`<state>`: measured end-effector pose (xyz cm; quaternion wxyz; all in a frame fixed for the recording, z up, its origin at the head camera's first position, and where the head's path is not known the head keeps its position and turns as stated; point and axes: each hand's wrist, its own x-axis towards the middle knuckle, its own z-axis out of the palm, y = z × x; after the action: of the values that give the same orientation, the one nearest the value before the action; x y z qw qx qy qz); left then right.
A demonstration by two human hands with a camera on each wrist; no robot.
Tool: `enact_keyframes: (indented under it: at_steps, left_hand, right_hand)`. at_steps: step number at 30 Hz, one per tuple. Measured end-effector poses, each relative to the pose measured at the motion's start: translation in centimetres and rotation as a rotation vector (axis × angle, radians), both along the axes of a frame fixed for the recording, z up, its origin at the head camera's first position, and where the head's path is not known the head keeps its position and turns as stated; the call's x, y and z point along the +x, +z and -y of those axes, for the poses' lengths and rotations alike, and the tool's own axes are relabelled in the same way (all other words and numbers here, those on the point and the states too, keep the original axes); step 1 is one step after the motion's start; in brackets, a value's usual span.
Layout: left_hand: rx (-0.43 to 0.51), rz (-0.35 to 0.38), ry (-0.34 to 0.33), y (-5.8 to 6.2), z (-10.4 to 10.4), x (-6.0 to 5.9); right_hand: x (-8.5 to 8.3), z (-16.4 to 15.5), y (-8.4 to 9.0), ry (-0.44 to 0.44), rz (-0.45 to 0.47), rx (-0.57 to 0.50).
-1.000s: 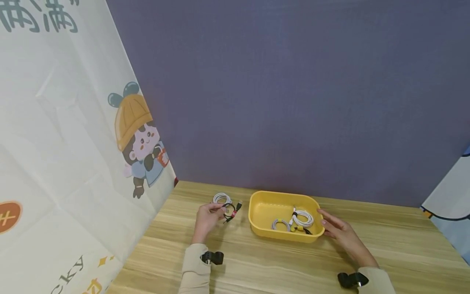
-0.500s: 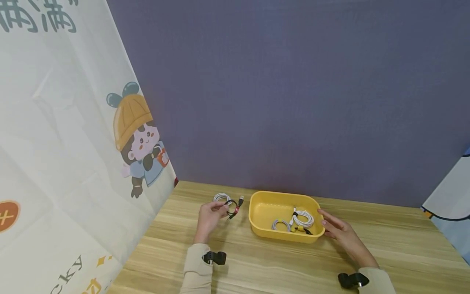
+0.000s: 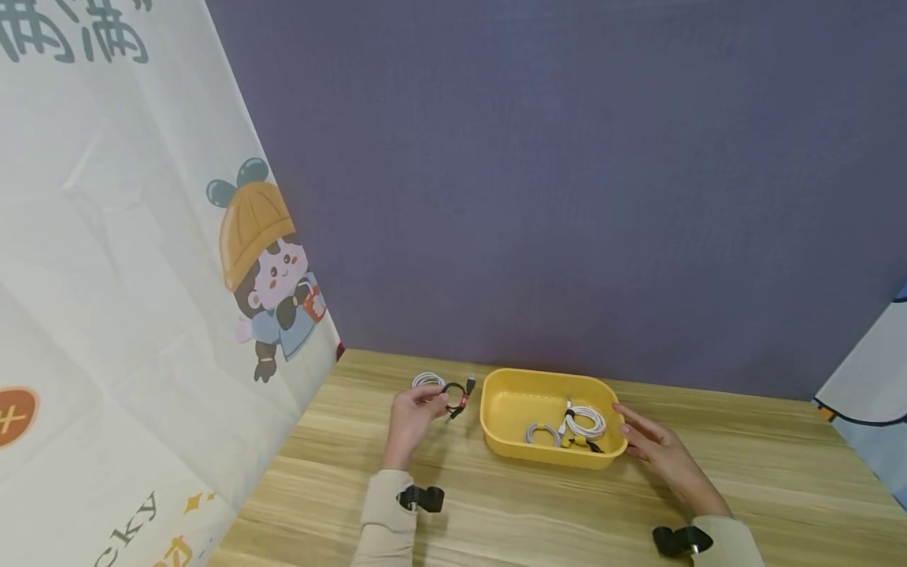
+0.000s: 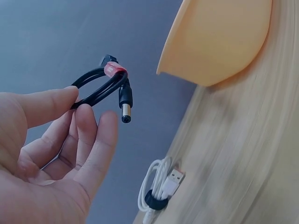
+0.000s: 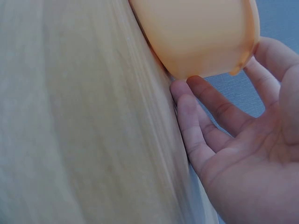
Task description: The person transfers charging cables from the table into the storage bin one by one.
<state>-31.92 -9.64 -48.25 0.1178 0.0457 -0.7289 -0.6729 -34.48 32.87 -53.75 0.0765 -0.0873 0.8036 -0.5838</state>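
Observation:
My left hand (image 3: 414,416) pinches a coiled black cable (image 4: 96,86) between thumb and fingertips, above the table. The cable has a barrel plug at one end and is bound with a red tie. Behind that hand, a coiled white USB cable (image 4: 159,184) with a dark strap lies on the wood. My right hand (image 3: 662,449) touches the right end of a yellow bin (image 3: 520,454) with fairly straight fingers (image 5: 205,93). Inside the bin are a white coiled cable (image 3: 586,423), a grey coiled cable (image 3: 542,435) and a dark cable with a yellow tie (image 3: 583,442).
The bin stands on a wood-grain table (image 3: 524,504). A dark blue panel (image 3: 553,181) rises at the table's back edge, with a printed white sheet (image 3: 142,260) on the left and another printed sheet (image 3: 868,409) at the far right.
My left hand has moved a little to the right and lifted slightly, bringing the black cable closer to the bin. My right hand and the bin have stayed put.

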Motion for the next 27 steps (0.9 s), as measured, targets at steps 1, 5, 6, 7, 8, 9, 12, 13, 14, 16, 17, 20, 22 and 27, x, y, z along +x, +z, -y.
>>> enact_keyframes:
  at_steps: [1,5,6,7,8,9,12,13,14,16,17,20,22,27]
  left_hand:
    - [-0.005,-0.005,-0.001,0.0,-0.1,0.0]
    - [-0.039,0.001,0.004,0.1,-0.7,0.0]
    - [-0.056,-0.006,0.004,0.1,-0.8,0.0]
    - [-0.068,-0.009,0.006,0.1,-0.9,0.0]
    - [-0.076,-0.010,0.008,0.1,-1.0,0.0]
    - [-0.086,-0.018,0.008,0.0,-1.1,0.0]
    - [-0.094,-0.039,0.004,0.0,-1.4,0.0]
    - [-0.090,-0.037,0.006,0.0,-1.5,0.0]
    - [-0.089,-0.038,0.006,0.0,-1.6,0.0]
    - [-0.089,-0.041,0.004,0.0,-1.8,0.0]
    - [-0.086,-0.037,0.006,0.0,-1.9,0.0]
    - [-0.084,-0.036,0.006,0.0,-2.2,0.0]
    - [-0.085,-0.037,0.003,0.0,-2.5,0.0]
    - [-0.099,-0.046,0.009,-0.1,-3.4,-0.1]
  right_hand:
    - [0.0,0.0,0.0,0.002,-0.003,-0.003]
    - [0.0,-0.1,-0.1,0.006,-0.015,-0.006]
    - [0.0,-0.1,-0.1,0.008,-0.015,-0.006]
    - [0.0,-0.1,-0.1,0.007,-0.016,-0.005]
    - [0.0,-0.1,0.0,0.007,-0.015,-0.002]
    - [0.0,-0.1,0.0,0.007,-0.013,0.000]
    - [0.0,0.0,0.0,0.005,-0.005,0.005]
    - [0.0,0.0,0.1,0.004,-0.003,0.008]
    - [0.0,0.0,0.1,0.004,-0.001,0.009]
    - [0.0,0.1,0.1,0.005,0.003,0.010]
    - [0.0,0.1,0.1,0.005,0.004,0.010]
    - [0.1,0.1,0.1,0.006,0.002,0.006]
    - [0.1,0.0,0.1,0.006,-0.004,0.006]
    - [0.2,0.0,0.0,0.004,-0.016,0.009]
